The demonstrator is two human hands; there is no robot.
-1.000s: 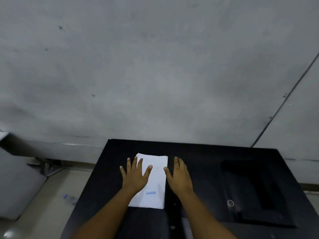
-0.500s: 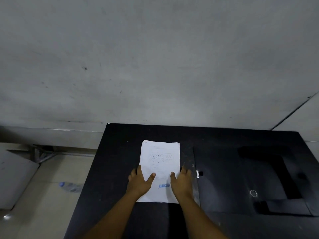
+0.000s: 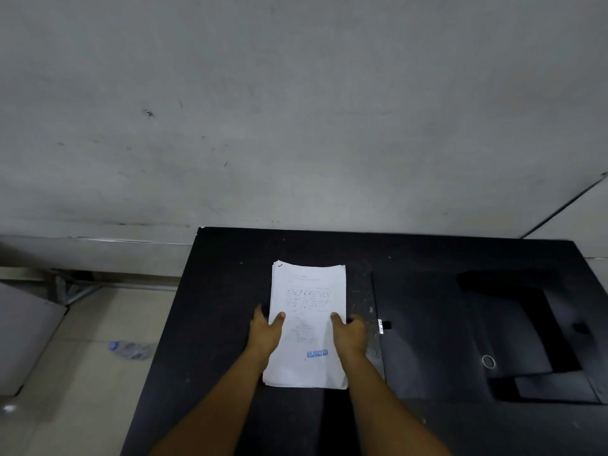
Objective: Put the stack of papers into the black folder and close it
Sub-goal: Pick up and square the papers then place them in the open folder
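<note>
Now both forearms extended, left hand [image 3: 265,330] and right hand [image 3: 349,334] pinching paper stack [image 3: 307,311] edges

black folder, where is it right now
In the head view the black folder lies open on the right half of the black table, just right of the stack of papers held between the left hand and right hand.

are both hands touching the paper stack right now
Touching. The head view shows the left hand and right hand gripping the paper stack's side edges, thumbs pressed on the top sheet.
</note>
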